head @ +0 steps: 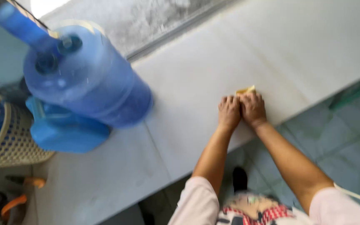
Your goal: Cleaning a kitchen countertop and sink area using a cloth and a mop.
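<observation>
The white counter (271, 54) is seen stretching beyond and to both sides of the hands; the big blue water bottle (90, 77) is stood well off to the left of them, a perforated basket (11, 139) further left again; the left hand (229, 111) and right hand (253, 108) are pressed down side by side, fingers curled, touching; a small yellow cloth (246, 90) is pinned beneath the fingertips, mostly hidden; even pressure is best kept, so the cloth is not bunched.
</observation>
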